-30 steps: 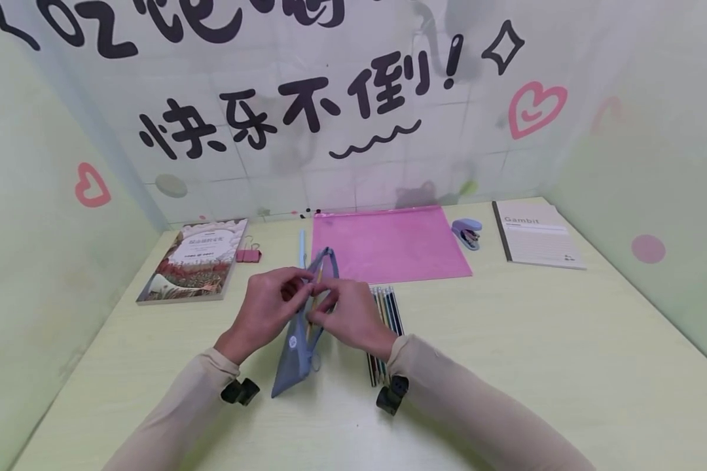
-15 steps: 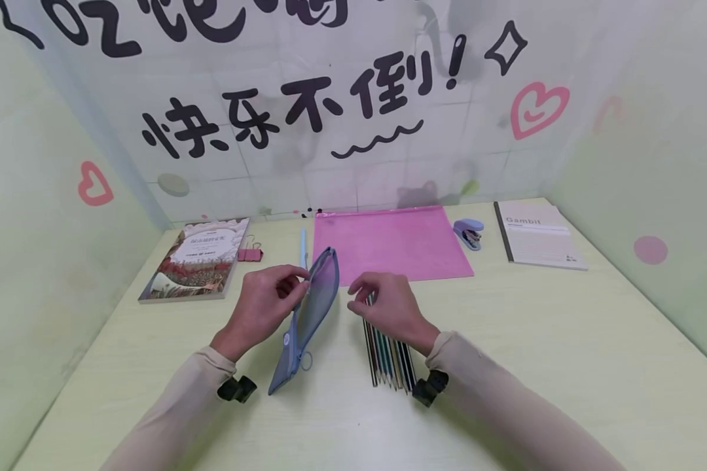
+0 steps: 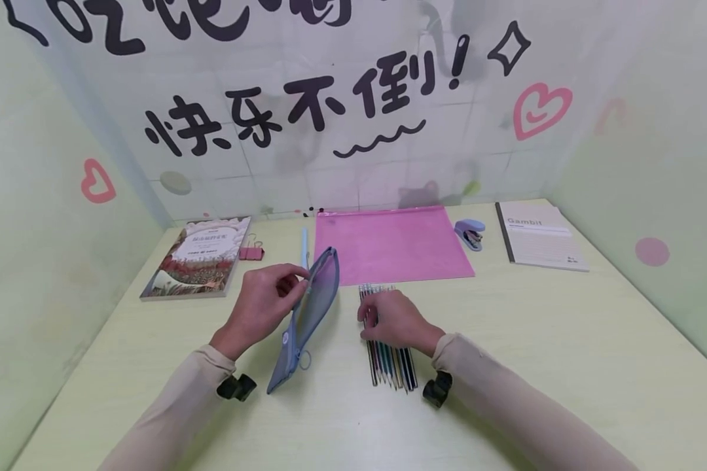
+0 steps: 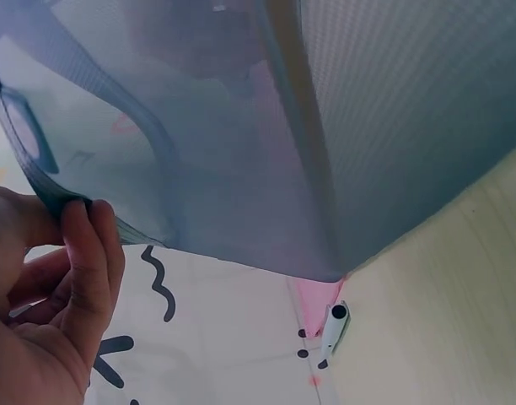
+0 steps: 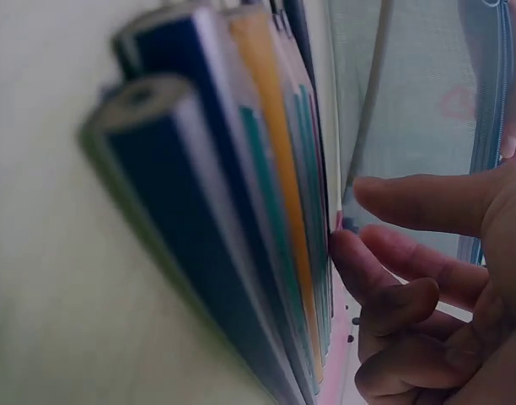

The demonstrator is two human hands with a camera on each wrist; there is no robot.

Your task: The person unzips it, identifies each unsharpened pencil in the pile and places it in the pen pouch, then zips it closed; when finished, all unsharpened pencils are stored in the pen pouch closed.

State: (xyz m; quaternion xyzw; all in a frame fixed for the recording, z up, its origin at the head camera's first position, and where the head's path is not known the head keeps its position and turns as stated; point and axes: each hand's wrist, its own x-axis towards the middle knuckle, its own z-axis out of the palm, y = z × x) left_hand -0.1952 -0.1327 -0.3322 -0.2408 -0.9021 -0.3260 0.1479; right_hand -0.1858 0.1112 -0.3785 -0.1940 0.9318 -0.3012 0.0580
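A blue mesh pencil case (image 3: 309, 314) stands on edge on the pale green table (image 3: 565, 340), its zip mouth gaping. My left hand (image 3: 294, 289) pinches its upper rim; the left wrist view shows the fingers (image 4: 81, 270) curled on the edge of the case (image 4: 283, 126). A row of several coloured pencils (image 3: 391, 363) lies just to the right of the case. My right hand (image 3: 370, 318) rests on top of them. In the right wrist view its loosely bent fingers (image 5: 384, 295) touch the side of the pencils (image 5: 233, 211), with the mesh (image 5: 418, 101) behind.
At the back lie a book (image 3: 197, 258), a pink binder clip (image 3: 250, 252), a light blue pen (image 3: 304, 245), a pink zip folder (image 3: 391, 245), a stapler (image 3: 469, 233) and a notebook (image 3: 539, 235). Walls close in left, right and behind.
My right hand has left the mouth of the pencil case, moved right and come down onto the row of pencils. The left hand has kept its hold on the case.
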